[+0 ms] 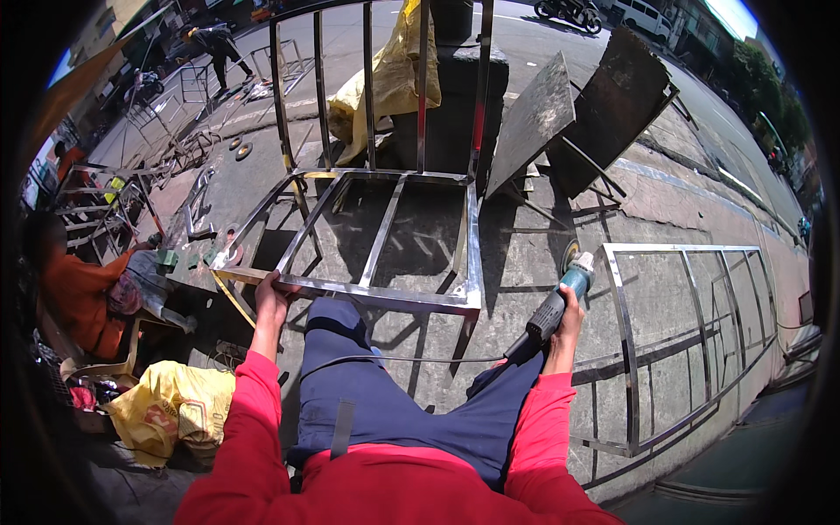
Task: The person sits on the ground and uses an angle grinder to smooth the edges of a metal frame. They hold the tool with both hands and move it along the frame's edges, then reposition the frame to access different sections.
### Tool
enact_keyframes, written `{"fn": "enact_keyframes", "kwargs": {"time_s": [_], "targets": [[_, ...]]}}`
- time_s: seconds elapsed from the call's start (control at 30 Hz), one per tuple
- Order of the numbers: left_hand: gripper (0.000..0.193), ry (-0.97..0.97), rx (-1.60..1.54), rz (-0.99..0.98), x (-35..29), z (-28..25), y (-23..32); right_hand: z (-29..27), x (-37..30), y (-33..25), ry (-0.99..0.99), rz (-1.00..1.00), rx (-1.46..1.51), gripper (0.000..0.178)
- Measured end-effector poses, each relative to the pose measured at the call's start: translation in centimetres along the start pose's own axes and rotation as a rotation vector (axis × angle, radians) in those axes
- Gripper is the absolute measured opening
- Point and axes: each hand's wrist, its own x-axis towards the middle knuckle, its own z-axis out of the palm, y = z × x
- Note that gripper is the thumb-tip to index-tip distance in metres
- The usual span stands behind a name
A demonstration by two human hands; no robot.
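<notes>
In front of my knees stands a shiny metal chair frame point(382, 229), with upright bars at its back and slats across its seat. My left hand point(271, 304) is wrapped round the front rail near its left corner. My right hand point(567, 325) grips a teal and dark grey angle grinder point(577, 278), held out to the right of the frame and apart from it. The grinder's disc point(569, 254) points away from me, beside the second frame. Its dark cord point(420, 358) runs left across my thighs. Whether the disc spins cannot be seen.
Another metal frame point(687, 350) is at my right. Dark panels point(584, 122) lean beyond the chair frame, near a yellow sack point(394, 79). A second yellow sack point(179, 407) lies at my left, near a seated person in orange point(83, 293). Another person point(219, 48) bends far off.
</notes>
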Motion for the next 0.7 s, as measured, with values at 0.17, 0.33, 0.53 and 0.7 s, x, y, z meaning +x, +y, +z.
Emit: {"fn": "enact_keyframes", "kwargs": {"time_s": [0.17,0.33,0.53,0.7], "targets": [[0.021,-0.023,-0.081,0.027,-2.6,-3.3,-2.0,-0.2,0.4,-0.1,0.007,0.013,-0.023,0.031],[0.04,0.061,-0.11,-0.051,-5.6,-5.0,-2.8,0.3,0.1,-0.1,0.003,0.01,0.056,0.037],[0.051,0.131,-0.117,-0.024,-7.8,-5.7,-4.3,0.7,0.2,-0.2,-0.015,0.045,0.039,0.042],[0.048,0.143,-0.151,-0.053,-8.1,-6.3,-4.9,0.6,0.5,0.1,-0.035,0.038,0.03,0.043]]}}
